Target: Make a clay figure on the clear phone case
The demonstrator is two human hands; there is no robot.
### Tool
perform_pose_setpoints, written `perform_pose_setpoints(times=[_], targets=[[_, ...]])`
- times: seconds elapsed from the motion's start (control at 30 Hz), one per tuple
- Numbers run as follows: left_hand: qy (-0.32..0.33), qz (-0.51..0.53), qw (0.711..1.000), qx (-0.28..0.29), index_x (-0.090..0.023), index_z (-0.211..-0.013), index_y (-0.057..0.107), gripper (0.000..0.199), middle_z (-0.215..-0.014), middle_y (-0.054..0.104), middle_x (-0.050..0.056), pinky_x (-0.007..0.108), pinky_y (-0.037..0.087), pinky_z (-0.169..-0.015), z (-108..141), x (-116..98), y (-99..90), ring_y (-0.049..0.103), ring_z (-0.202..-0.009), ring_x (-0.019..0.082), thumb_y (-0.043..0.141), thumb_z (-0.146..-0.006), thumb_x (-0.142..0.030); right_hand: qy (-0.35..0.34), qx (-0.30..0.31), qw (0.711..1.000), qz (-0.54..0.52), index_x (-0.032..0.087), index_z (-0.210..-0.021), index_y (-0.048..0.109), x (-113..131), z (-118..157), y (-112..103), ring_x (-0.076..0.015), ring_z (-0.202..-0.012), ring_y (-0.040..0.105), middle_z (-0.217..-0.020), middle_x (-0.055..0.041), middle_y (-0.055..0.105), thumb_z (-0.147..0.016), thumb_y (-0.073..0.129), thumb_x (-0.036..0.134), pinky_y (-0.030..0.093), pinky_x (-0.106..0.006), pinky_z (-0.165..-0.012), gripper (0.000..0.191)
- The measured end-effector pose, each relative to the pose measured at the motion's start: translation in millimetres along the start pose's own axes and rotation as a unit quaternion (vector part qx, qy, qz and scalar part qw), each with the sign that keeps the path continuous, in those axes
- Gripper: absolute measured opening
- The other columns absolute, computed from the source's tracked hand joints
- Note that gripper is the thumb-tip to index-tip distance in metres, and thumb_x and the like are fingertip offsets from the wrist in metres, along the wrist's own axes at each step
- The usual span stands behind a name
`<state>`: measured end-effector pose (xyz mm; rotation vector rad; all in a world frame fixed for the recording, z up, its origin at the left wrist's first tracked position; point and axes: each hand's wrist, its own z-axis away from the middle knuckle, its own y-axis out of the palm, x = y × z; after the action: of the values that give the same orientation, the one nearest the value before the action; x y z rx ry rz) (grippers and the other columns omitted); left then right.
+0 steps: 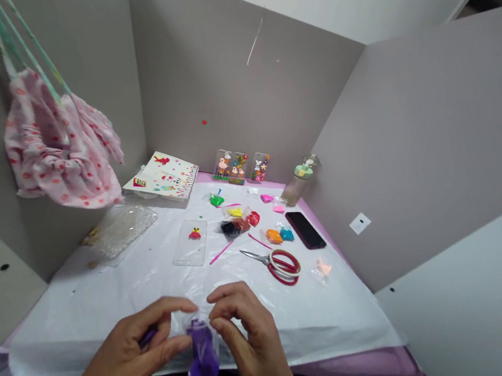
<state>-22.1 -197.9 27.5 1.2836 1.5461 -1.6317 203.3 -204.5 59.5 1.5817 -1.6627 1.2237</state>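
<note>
A small clear bag of purple clay (pixel 203 352) hangs between my hands at the table's front edge. My left hand (pixel 149 339) pinches the bag's left side between thumb and fingers. A bit of something dark purple shows in its curled fingers; its kind I cannot make out. At the bag's upper right, my right hand (pixel 249 331) has its thumb and index finger pinched on the plastic. Beyond them lies a clear flat case (pixel 190 257) with a small red and yellow clay figure (pixel 195 233) on it. Red-handled scissors (pixel 285 266) lie to the right.
Bagged clays, such as orange (pixel 274 236) and green (pixel 217 200), lie mid-table with pink sticks (pixel 221 253). A phone (pixel 305 229) and a bottle (pixel 296 185) stand right. Decorated cases (pixel 230 165) and a notebook (pixel 166 176) are behind. Pink dotted cloth (pixel 64 149) hangs left.
</note>
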Motion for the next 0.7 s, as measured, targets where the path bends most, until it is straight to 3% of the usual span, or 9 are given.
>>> perform_pose_setpoints(times=[0.07,0.2,0.27,0.53,0.7], targets=[[-0.029,0.016,0.999,0.004,-0.029,-0.120,0.068,0.038,-0.069,0.044,-0.009,0.021,0.044,-0.060,-2.2,-3.8,-3.6,0.048,-0.061,0.014,0.066,-0.095,-0.058,-0.012,-0.002,1.000,0.007,0.025,-0.092,0.072,-2.3,1.9,1.6,-0.0216,-0.100,0.069,-0.104,-0.0062,0.073,-0.099,0.061,0.010,0.054,-0.034,-0.089,0.020],[-0.059,0.034,0.997,0.028,-0.025,-0.087,0.071,0.039,-0.074,0.060,-0.004,0.023,0.047,-0.068,-4.0,-16.9,-6.7,0.058,-0.072,0.016,0.058,-0.098,-0.061,-0.026,0.004,1.000,0.011,0.025,-0.098,0.071,-4.6,5.3,4.6,-0.0205,-0.101,0.069,-0.105,-0.0061,0.073,-0.099,0.059,0.008,0.054,-0.034,-0.090,0.020],[-0.055,0.042,0.997,0.023,-0.025,-0.080,0.070,0.040,-0.078,0.066,-0.003,0.024,0.049,-0.074,-3.1,-20.5,-5.6,0.063,-0.077,0.017,0.058,-0.098,-0.059,-0.021,0.014,1.000,0.002,0.024,-0.101,0.071,-3.1,6.0,5.2,-0.0210,-0.103,0.069,-0.108,-0.0067,0.073,-0.098,0.060,0.008,0.054,-0.034,-0.091,0.020],[0.004,0.043,0.998,0.045,-0.024,-0.080,0.069,0.036,-0.076,0.068,-0.001,0.024,0.053,-0.070,2.1,-14.4,1.0,0.067,-0.073,0.018,0.055,-0.103,-0.048,0.051,0.079,0.995,-0.045,0.027,-0.108,0.077,6.0,4.1,6.3,-0.0206,-0.102,0.067,-0.114,-0.0055,0.072,-0.090,0.067,0.006,0.054,-0.033,-0.092,0.030],[0.013,0.041,0.998,0.054,-0.024,-0.082,0.066,0.035,-0.077,0.065,-0.002,0.023,0.053,-0.069,1.0,-12.0,0.3,0.065,-0.073,0.017,0.052,-0.104,-0.047,0.065,0.074,0.993,-0.059,0.026,-0.104,0.076,4.1,4.9,8.3,-0.0192,-0.100,0.066,-0.111,-0.0040,0.071,-0.089,0.068,0.006,0.052,-0.031,-0.089,0.026]])
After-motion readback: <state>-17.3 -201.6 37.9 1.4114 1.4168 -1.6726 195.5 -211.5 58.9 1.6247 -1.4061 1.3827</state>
